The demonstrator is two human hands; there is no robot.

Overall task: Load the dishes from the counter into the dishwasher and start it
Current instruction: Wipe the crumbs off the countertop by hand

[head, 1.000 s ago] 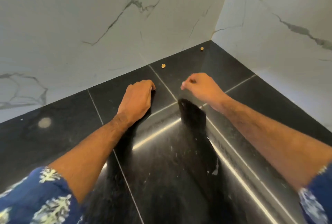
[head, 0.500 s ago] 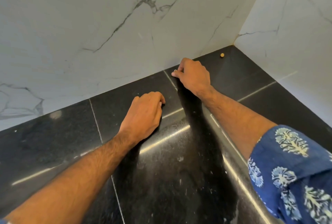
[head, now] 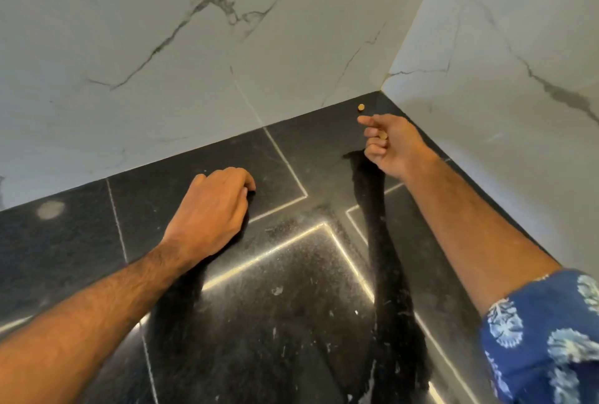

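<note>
My left hand (head: 212,212) rests on the black stone counter (head: 64,251) with its fingers curled under; whether it holds anything is hidden. My right hand (head: 390,143) hovers near the back corner and pinches a small tan round piece (head: 383,135) between thumb and fingers. Its index finger points toward a second small tan round piece (head: 360,107) lying on the counter by the wall. No dishes and no dishwasher are in view.
White marble walls (head: 194,47) meet in a corner at the back right and close off the counter. Pale seam lines and bright light reflections cross the dark surface. A dull round smudge (head: 50,210) marks the counter at the left.
My right hand picked up the nearer tan piece and moved right toward the corner piece. My left hand has stayed in place on the counter.
</note>
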